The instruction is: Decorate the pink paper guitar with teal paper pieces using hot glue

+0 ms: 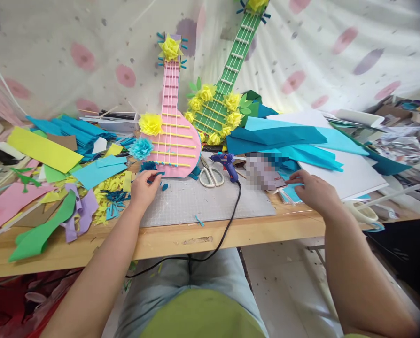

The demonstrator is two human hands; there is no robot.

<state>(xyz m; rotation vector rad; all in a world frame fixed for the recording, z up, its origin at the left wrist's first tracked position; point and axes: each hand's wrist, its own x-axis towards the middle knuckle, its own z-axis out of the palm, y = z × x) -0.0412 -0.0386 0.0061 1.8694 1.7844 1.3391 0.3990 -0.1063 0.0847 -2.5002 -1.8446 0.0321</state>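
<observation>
Beside the lower left edge of a pink paper guitar (180,141), my left hand (145,188) is closed, fingertips pinched on a dark blue paper piece (159,173). Another small dark blue scrap (165,187) lies just right of it. The guitar leans upright, with a yellow paper flower (151,124) and a light blue paper flower (141,149) on its left side. My right hand (314,191) reaches out with fingers extended at the right edge of a blurred-out flat object (266,171); whether they touch it I cannot tell. Scissors (212,173) and a purple glue gun (227,165) lie between my hands.
A green paper guitar (227,89) leans behind. A grey cutting mat (203,206) covers the table's middle. Crepe paper strips and yellow scraps (107,188) crowd the left; blue paper (280,138) and white sheets (340,176) the right. The glue gun's cord (231,220) hangs over the front edge.
</observation>
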